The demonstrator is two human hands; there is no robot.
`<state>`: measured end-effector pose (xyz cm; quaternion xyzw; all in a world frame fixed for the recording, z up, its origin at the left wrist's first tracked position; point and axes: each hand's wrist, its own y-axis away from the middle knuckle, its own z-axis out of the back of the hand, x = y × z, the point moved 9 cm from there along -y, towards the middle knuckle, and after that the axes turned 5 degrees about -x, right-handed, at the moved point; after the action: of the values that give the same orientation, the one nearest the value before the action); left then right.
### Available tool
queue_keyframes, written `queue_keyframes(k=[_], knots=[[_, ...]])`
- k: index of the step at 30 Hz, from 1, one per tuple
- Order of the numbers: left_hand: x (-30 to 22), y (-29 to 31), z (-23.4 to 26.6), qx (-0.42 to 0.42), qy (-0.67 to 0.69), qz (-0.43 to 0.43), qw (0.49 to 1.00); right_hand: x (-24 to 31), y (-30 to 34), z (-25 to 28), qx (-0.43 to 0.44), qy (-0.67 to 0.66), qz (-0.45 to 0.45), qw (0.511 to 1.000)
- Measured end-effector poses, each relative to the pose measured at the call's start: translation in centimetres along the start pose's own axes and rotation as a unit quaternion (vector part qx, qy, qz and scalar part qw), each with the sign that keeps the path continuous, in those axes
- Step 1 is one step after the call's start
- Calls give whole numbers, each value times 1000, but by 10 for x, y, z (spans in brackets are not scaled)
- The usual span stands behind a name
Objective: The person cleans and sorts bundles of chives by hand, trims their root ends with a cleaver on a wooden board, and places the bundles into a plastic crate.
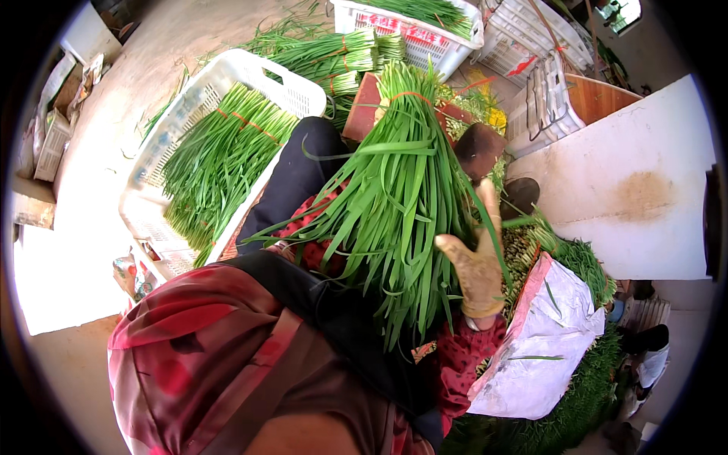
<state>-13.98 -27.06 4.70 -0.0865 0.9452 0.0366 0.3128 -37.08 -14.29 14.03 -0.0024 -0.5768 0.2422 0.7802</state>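
The right hand [478,277], in a tan glove, stands open with thumb and fingers spread, close against the leaves at about four o'clock from the middle of the bundle of long green leaves [402,189]; a blade crosses in front of it, and whether any is pinched cannot be told. The left hand is hidden by the leaves, its red sleeve [312,254] showing at eight o'clock, so its grip cannot be told.

The bundle lies over the person's lap, tied end toward twelve o'clock, probably so the body bears the loose tips. An orange band [410,96] gathers the stalks near that end, which keeps them aligned.

At ten o'clock a white crate [299,95] holds banded bunches laid alongside one another, presumably to pack neatly. At four to five o'clock, a pale sheet [546,341] lies over more greens, perhaps as a cover.
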Motion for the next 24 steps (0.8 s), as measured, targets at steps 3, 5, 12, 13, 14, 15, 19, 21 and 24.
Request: queue_keyframes(k=[3, 5, 12, 13, 14, 15, 19, 21, 24], knots=[[-9, -21, 2, 14, -50, -19, 998, -46, -16, -25, 14, 125, -38, 991], [-19, -28, 8, 15, -73, -35, 997, 2, -33, -7, -60, 162, 125, 977], [38, 10, -24, -4, 155, 88, 984, 20, -57, 10, 2, 329, 166, 930], [50, 17, -17, -20, 134, 109, 985, 7, -58, 11, 26, 355, 119, 927], [59, 21, -14, -20, 124, 114, 985, -4, -59, 25, 3, 422, 129, 897], [58, 26, -10, -24, 110, 115, 987, -12, -64, 40, -16, 481, 142, 865], [68, 12, 35, -196, 116, 79, 970, -17, -66, 74, -46, 610, 62, 788], [71, 1, 56, -182, 157, 30, 970, 25, -47, 98, -172, 558, 138, 800], [71, -13, 81, -194, 190, 13, 962, 88, -11, 99, -300, 447, 127, 833]])
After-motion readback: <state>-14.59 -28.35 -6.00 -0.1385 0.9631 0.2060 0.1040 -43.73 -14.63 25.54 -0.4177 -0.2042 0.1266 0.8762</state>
